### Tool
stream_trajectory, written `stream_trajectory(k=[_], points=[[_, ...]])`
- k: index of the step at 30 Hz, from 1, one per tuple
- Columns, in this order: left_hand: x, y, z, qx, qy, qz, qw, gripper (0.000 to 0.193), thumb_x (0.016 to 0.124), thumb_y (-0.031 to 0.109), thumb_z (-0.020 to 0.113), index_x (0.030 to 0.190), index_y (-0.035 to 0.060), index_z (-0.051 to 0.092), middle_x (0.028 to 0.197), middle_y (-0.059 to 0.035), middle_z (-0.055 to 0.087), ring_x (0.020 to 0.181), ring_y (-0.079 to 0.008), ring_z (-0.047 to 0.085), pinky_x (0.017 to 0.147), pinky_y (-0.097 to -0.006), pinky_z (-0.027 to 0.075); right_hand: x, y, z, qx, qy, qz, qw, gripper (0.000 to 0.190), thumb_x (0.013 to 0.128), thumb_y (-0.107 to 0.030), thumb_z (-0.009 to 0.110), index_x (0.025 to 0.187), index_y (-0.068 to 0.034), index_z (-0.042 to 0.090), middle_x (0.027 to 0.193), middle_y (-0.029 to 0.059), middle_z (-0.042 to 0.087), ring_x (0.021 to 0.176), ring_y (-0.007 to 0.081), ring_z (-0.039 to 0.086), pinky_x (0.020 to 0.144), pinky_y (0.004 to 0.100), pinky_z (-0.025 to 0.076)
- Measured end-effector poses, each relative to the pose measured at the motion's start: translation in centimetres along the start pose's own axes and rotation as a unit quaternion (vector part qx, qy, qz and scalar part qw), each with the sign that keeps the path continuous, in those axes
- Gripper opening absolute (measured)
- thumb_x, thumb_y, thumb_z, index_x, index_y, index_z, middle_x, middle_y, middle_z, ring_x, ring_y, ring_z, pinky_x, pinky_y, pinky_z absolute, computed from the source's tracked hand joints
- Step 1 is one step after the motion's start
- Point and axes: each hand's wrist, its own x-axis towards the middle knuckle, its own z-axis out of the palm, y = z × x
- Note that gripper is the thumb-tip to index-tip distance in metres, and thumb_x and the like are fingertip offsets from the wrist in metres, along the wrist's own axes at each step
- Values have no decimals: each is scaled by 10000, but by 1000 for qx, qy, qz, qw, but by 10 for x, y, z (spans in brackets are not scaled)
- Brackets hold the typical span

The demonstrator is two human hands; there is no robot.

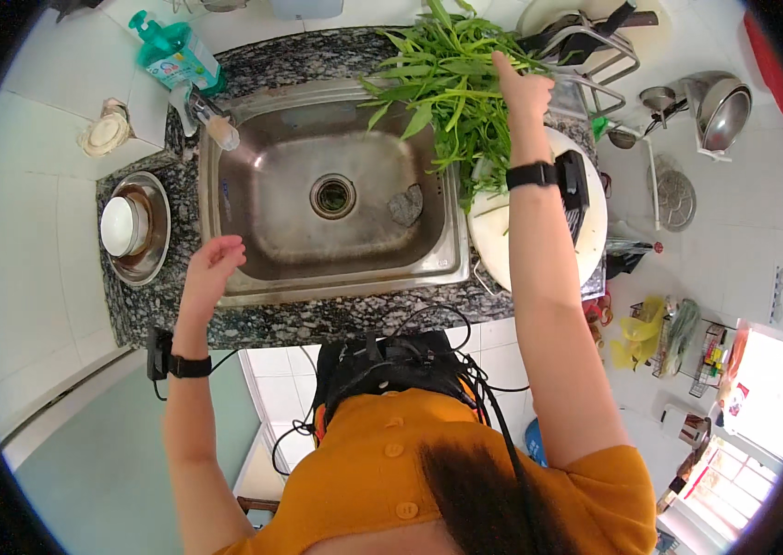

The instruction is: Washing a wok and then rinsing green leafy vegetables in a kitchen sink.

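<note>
My right hand [527, 94] grips a large bunch of leafy greens [450, 83] at the sink's back right corner; its fingers are partly hidden. The leaves spread over the sink's rim, and stems hang toward a round white cutting board [592, 208], which lies partly under my forearm. My left hand [214, 269] is empty, its fingers loosely bent and apart, above the sink's front left corner. Between my hands is the stainless-steel sink [280, 243], with an open drain [332, 196] in its floor. A grey scouring pad or similar lump [405, 205] lies to the drain's right.
The tap [215, 125] juts over the sink's left back corner, beside a green soap bottle [173, 59]. A metal basin [159, 208] holding white bowls [119, 225] stands left. Behind the board is a metal knife rack [613, 55]. Cables [481, 374] hang at my waist.
</note>
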Motion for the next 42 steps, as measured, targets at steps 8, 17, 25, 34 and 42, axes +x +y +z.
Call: stream_trajectory(k=[8,17,25,34,42], points=[[-13,-19,-31,-21,43,-31,998,283,803,151,556,1037,-6,533,897,-41,582,802,-111,549,675,-216,410,39,38,8,-59,75,-100,990,743,668,-465,625,1092,111,424,1012,246,519,968,333,516,826,375,419],[-1,-40,-33,-48,41,-46,997,274,794,165,556,1014,2,549,867,-40,595,779,-99,550,657,-212,398,-114,7,-10,282,-256,-138,914,198,797,-81,547,963,26,566,808,47,595,672,102,582,569,190,427],[9,-53,-35,-71,23,-39,996,287,792,185,578,1021,15,553,895,-30,595,807,-100,560,663,-209,401,-111,22,-19,301,-223,-96,922,179,800,-76,544,956,4,581,831,44,605,662,102,580,544,187,423],[12,-56,-34,-74,8,-46,996,268,798,138,548,1028,2,541,913,-58,592,810,-113,552,683,-212,401,-29,43,-57,341,-10,-113,933,192,792,-53,533,968,16,566,879,68,603,722,130,584,569,223,449],[29,-51,-30,-74,-16,-16,997,287,786,160,564,1015,-11,544,857,-42,584,788,-101,548,666,-206,394,229,242,-70,62,-194,-300,932,166,807,-137,529,894,-2,573,846,89,588,750,151,587,559,198,433]])
